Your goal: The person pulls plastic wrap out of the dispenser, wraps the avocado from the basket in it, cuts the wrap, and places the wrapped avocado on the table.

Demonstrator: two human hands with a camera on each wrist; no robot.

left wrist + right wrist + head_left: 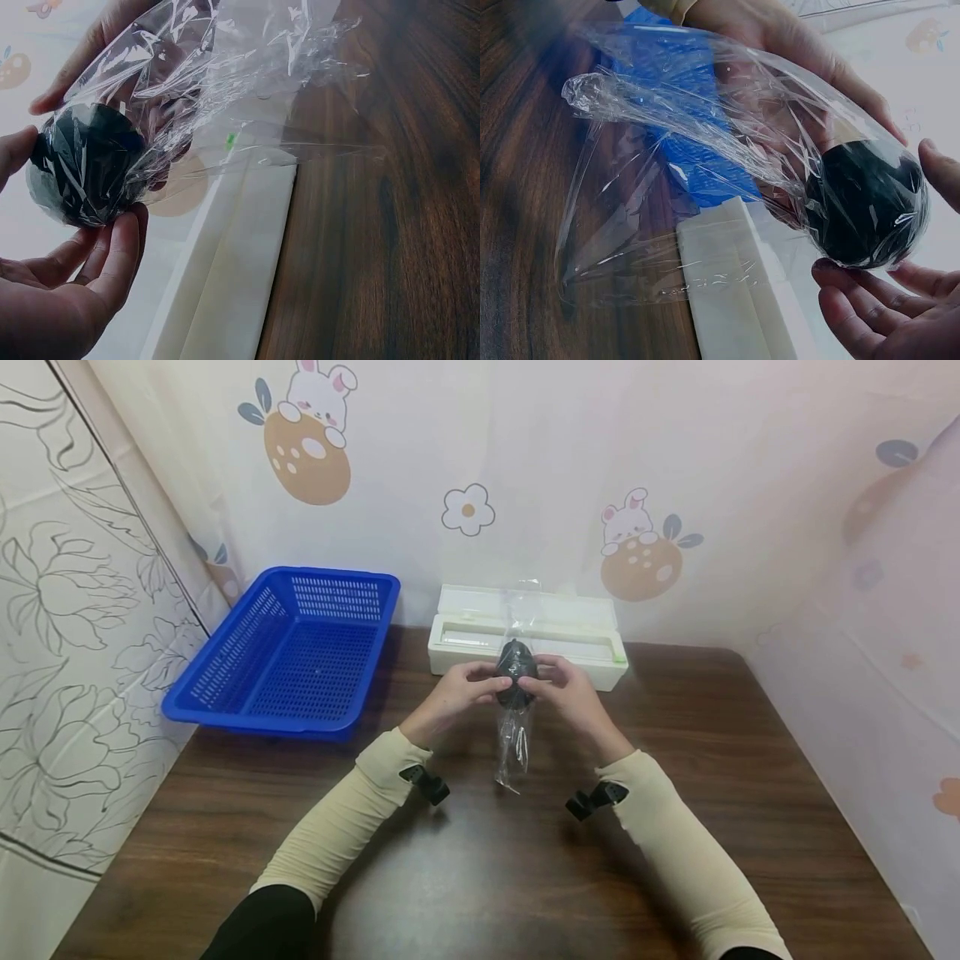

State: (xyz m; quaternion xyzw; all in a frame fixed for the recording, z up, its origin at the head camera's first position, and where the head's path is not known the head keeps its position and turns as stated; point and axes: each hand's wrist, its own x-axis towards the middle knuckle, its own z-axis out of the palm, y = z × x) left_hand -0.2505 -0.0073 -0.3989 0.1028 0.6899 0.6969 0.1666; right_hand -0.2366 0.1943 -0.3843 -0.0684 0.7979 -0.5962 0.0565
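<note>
Both hands hold a dark oval avocado-like thing (516,673) in front of the person, above the table. Clear cling film (514,739) is wrapped round it, and loose crumpled film trails off both ends. My left hand (459,687) grips it from the left, thumb on the near face and fingers behind. From the right, my right hand (564,689) holds it in the same way, its thumb close to the other thumb. In the left wrist view the film (247,82) spreads away in wrinkles; a twisted tail of film (604,97) shows in the right wrist view.
Behind the hands stands a white cling film box (592,675) with its lid raised. A blue plastic basket (262,723) sits at the back left of the brown wooden table (465,877). Patterned curtains (525,460) hang behind the table and along its sides.
</note>
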